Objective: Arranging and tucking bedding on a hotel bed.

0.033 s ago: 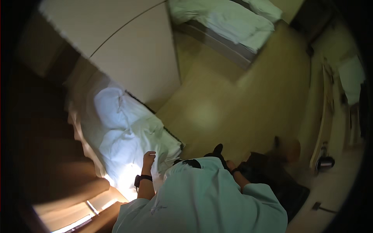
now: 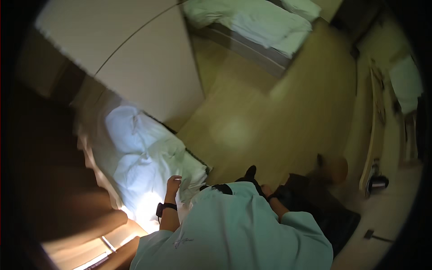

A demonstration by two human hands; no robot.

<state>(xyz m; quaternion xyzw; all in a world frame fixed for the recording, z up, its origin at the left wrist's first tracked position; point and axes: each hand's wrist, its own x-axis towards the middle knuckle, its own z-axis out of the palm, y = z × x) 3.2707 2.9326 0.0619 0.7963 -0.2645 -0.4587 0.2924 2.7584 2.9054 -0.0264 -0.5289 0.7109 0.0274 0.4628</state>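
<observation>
My left hand (image 2: 173,184) hangs in front of my left side, above the edge of a white quilt (image 2: 135,157). Its fingers look curled inward, and whatever they may hold is too small to make out. A black band with a small device (image 2: 161,209) is around that wrist. At my right hip is my right hand (image 2: 267,191), small and blurred, close to my dark trousers. Its fingers are mostly hidden. A black wristband (image 2: 272,196) shows on that arm. My light green shirt (image 2: 243,229) fills the lower middle.
The white quilt lies on a bed at left, lit by a bright lamp glow. A pale partition (image 2: 148,58) stands beyond it. Another bed (image 2: 256,31) is at the far end. Wooden floor (image 2: 234,130) stretches ahead. A dark chair-like shape (image 2: 310,198) stands at right.
The view has shifted slightly, so the partition and beds sit a little further left and higher. My hands keep nearly the same pose.
</observation>
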